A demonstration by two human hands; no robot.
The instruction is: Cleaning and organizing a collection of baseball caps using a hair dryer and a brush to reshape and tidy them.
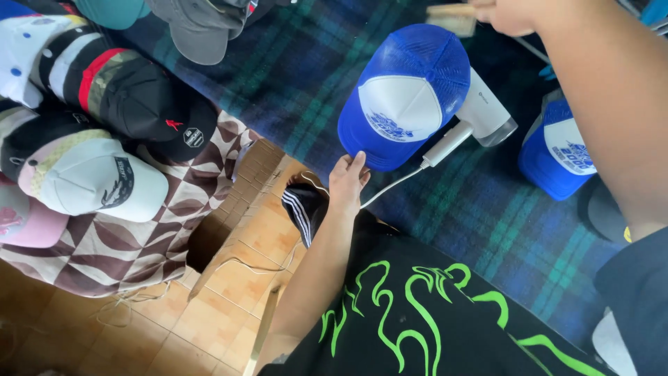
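Observation:
A blue and white mesh-back cap (407, 94) sits on a white hair dryer (480, 115) lying on a dark plaid blanket (299, 76). My left hand (348, 182) holds the edge of the cap's blue brim from below. My right hand (504, 15) reaches to the top edge of the view and grips a wooden brush (452, 17). The dryer's white cord (390, 188) runs past my left hand.
A second blue and white cap (557, 150) stands at the right. Several caps, black, white and pink (90, 174), lie on a brown patterned cloth (132, 244) at the left. A black striped cap (303, 205) is by my left wrist. Orange floor tiles (229, 292) show below.

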